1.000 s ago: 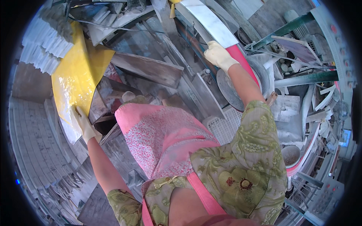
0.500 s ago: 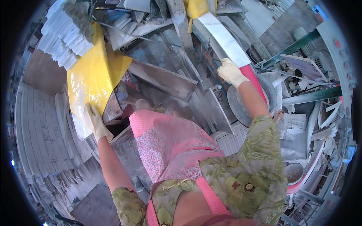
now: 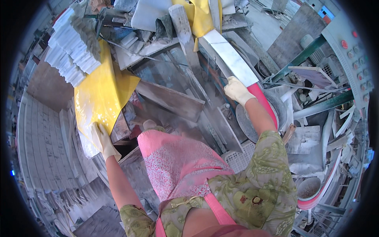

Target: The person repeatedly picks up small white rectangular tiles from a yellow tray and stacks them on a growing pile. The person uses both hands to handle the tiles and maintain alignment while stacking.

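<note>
My left hand (image 3: 103, 142), in a cream glove, lies with its fingers stretched out on the near edge of a glossy yellow sheet (image 3: 98, 94). Stacked on the sheet's far end are several thin white-grey stone strips (image 3: 73, 45). Over on the right, my right hand (image 3: 238, 90), gloved alike, is closed in a fist against the left side of a long white marble strip (image 3: 233, 59). Whatever its curled fingers hold, if anything, is hidden. The marble strip's near end meets a red band (image 3: 263, 103), which runs under my right forearm.
A grey round disc (image 3: 246, 124) sits below the right forearm. Boards (image 3: 173, 98) and metal rails lie between my arms. A control panel (image 3: 349, 59) with red buttons stands at the right, above stone scraps and a bucket (image 3: 309, 187). Long stone strips (image 3: 43, 138) line the left.
My view has tilted slightly, so the scene sits lower and more of the control panel shows. Both hands keep about the same places on the yellow sheet and beside the marble strip.
</note>
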